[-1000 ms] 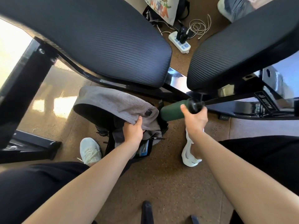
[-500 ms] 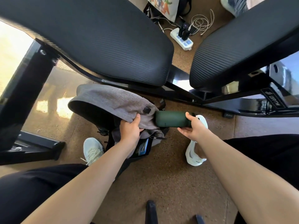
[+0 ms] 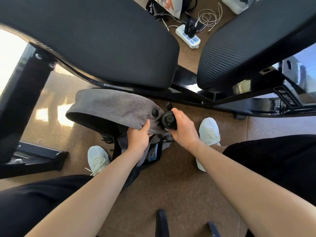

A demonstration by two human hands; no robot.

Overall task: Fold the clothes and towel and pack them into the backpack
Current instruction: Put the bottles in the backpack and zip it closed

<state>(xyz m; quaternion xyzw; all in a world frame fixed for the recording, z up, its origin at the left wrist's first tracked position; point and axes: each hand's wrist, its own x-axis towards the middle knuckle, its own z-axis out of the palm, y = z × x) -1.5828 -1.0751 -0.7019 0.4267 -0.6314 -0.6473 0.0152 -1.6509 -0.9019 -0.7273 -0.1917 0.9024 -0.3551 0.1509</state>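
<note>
A grey backpack (image 3: 112,106) stands on the cork floor between my feet, under the edge of a black padded bench. My left hand (image 3: 138,137) grips the edge of its grey top flap and holds it up. My right hand (image 3: 183,129) grips a bottle (image 3: 168,119) upright at the backpack's right side; only its black cap shows, seen from above, and its green body is hidden. No clothes or towel are visible.
Two black padded benches (image 3: 102,41) (image 3: 248,48) on black frames stand ahead. A white power strip (image 3: 188,37) with cables lies beyond them. My white shoes (image 3: 98,159) (image 3: 208,132) flank the backpack. A black frame foot (image 3: 39,156) sits at the left.
My right hand turned the green bottle from lying sideways to upright and brought it against the backpack's right side. My left hand kept holding the flap.
</note>
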